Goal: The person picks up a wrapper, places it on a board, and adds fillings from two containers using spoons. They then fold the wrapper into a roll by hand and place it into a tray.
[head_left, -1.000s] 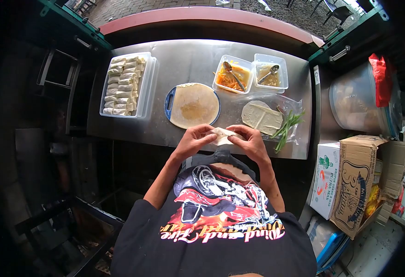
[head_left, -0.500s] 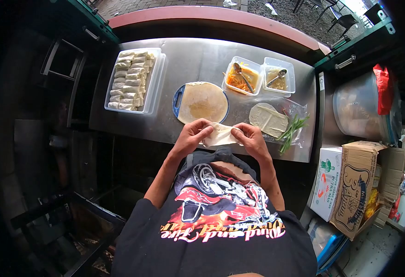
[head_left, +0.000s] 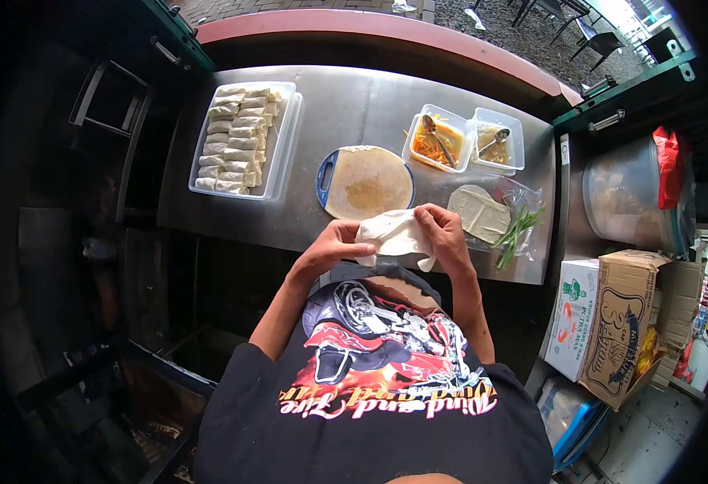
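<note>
A thin white wrapper sheet [head_left: 398, 234] hangs between my two hands, just in front of the round board. My left hand [head_left: 339, 244] pinches its left side, and my right hand [head_left: 444, 234] grips its upper right part. The blue-rimmed round board [head_left: 370, 184] has a damp brownish patch on its surface. More pale wrappers [head_left: 479, 214] lie on a plastic sheet to the right, with green leaves [head_left: 519, 234] beside them. At the left, a clear tray [head_left: 273, 165] holds several white rolls [head_left: 237, 141] in rows.
Behind the wrappers stand two clear tubs, one with orange shreds and a spoon [head_left: 439, 145], one with pale filling and a spoon [head_left: 497, 145]. On the right are a large lidded container [head_left: 624, 194] and cardboard boxes [head_left: 612, 331]. The steel counter [head_left: 338, 101] has a raised back ledge.
The wrapper is lifted and spread wider between my hands. My right hand has risen a little and changed its grip. The view has shifted slightly, so the counter items appear further right.
</note>
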Motion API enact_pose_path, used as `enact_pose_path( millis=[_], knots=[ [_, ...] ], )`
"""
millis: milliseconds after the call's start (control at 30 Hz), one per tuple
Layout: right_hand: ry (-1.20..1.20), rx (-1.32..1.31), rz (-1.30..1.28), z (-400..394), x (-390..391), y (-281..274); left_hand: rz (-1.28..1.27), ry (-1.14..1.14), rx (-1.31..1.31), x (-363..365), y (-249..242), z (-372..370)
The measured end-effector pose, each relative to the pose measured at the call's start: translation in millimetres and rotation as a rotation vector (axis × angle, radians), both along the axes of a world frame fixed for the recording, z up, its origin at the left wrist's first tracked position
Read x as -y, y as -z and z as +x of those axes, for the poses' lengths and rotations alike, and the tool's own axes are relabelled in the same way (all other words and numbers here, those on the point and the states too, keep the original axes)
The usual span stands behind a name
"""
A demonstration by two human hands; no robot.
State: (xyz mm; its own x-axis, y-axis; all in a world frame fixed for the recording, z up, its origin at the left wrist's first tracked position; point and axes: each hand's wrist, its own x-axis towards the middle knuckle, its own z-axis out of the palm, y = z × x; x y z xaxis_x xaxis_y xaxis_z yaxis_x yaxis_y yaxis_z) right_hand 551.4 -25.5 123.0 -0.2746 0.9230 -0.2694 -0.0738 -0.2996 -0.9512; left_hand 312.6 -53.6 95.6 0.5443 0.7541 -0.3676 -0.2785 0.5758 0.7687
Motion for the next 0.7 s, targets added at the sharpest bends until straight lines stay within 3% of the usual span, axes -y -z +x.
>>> enact_pose_path(
  millis=[133,300,400,467,533,600,700],
  knots=[
    [-0.036,-0.020,0.034,-8.4,-2.4,13.7,0.251,-0.138,-0.078,-10.4,-10.2,-14.2],
    [-0.168,-0.049,0.021,-31.8,-7.5,12.6,0.224,-0.094,-0.075,-20.3,-17.4,-28.7],
    [-0.316,-0.079,-0.053,-40.7,-11.2,7.3,0.448,0.004,-0.085,-30.5,-20.7,-31.5],
    [-0.249,-0.082,0.002,-52.9,-7.6,16.4,0.635,0.081,-0.281,-33.2,-16.2,-34.2],
    [-0.247,-0.085,-0.048,-51.8,-10.8,10.5,0.491,0.086,-0.227,-33.1,-20.5,-33.6],
    [-0.317,0.088,-0.026,-46.9,-15.1,12.5,0.291,0.069,-0.229,-33.9,-29.7,-35.5],
    [-0.235,0.025,0.008,-47.6,-19.0,14.5,0.334,0.079,-0.258,-38.7,-20.7,-41.7]
  ],
)
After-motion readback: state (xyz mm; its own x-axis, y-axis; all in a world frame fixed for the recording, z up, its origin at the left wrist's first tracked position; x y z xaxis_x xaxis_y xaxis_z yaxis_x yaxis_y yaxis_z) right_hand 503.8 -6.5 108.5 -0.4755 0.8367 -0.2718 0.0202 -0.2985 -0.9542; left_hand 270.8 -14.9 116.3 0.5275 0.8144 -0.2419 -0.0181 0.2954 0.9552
